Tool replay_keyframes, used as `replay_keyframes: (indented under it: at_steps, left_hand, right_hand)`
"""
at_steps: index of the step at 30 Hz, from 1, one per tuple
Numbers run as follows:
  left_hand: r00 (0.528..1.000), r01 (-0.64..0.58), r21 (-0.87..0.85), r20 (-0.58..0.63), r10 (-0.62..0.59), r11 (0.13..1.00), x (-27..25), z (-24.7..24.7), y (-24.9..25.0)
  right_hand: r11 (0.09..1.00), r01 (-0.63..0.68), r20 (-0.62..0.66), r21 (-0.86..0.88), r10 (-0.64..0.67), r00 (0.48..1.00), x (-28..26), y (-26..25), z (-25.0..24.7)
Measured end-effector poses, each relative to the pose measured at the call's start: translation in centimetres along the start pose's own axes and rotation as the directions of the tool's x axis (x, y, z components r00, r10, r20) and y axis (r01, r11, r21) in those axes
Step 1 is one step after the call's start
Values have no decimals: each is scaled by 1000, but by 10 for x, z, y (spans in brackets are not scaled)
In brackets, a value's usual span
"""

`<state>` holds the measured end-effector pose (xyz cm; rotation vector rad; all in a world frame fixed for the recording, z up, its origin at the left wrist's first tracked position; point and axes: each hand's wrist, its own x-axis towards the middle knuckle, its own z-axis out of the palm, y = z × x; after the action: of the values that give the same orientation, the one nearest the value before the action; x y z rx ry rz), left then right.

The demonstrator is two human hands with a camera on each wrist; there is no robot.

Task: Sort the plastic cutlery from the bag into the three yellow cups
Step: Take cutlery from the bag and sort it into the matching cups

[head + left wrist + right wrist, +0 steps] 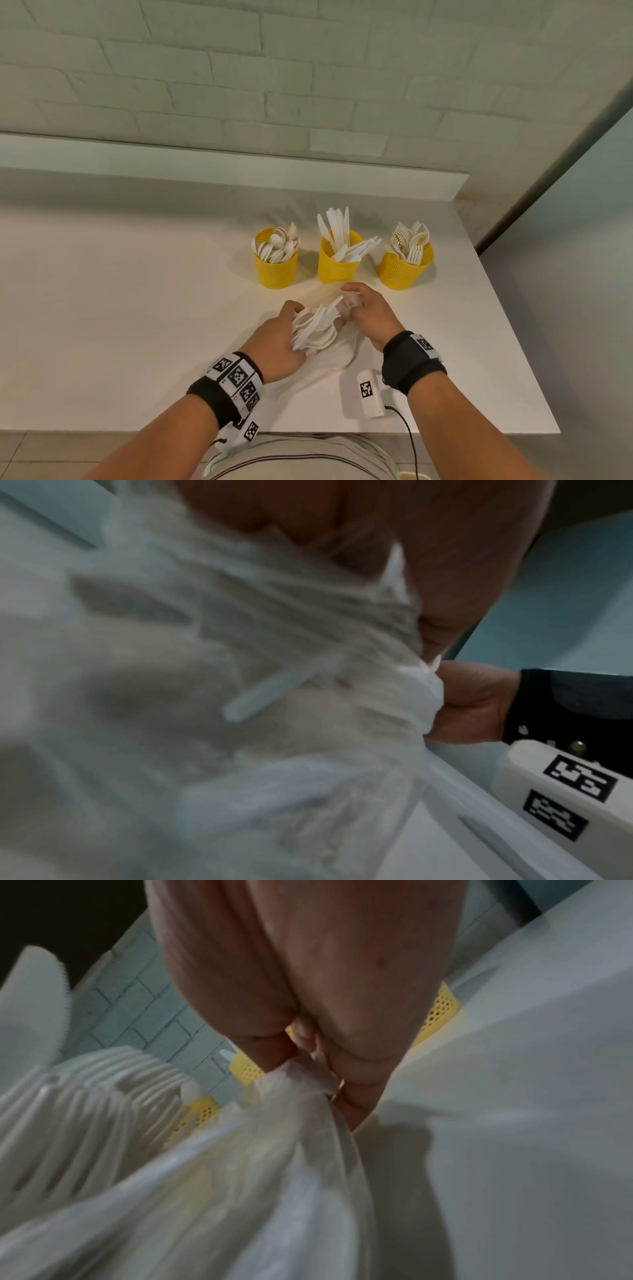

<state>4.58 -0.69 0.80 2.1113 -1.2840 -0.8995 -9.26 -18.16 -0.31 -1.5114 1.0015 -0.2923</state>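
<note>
Cutlery [315, 325] sits bunched in the left hand [277, 346] near the worktop's [137, 308] front edge, while the right hand [370, 315] pinches the bag [337, 356], so a hard tug could spill pieces.

White table [137, 308] w/ 3 yellow cups [275, 270] in row, plastic bag [329, 356], small white device [370, 394]

Three full cups [339, 265] just beyond hands; bare table [120, 308] leftward.
</note>
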Motion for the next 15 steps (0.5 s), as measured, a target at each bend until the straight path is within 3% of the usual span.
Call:
replay_keyframes:
  at_steps: [3,8,15]
  left_hand:
    - [1000,-12,-61,3,13,998,1,-3,-5]
    - [1000,18,-84,-20,-19,996,1,-3,-7]
    - [1000,12,106,13,-13,994,6,-1,-8]
  right_hand:
    - [999,8,6,-53,-8,1000,2,-1,1]
    - [957,65,62,-283,-49,997,6,-6,1]
    - [950,74,44,-303,-64,997,7,-8,-4]
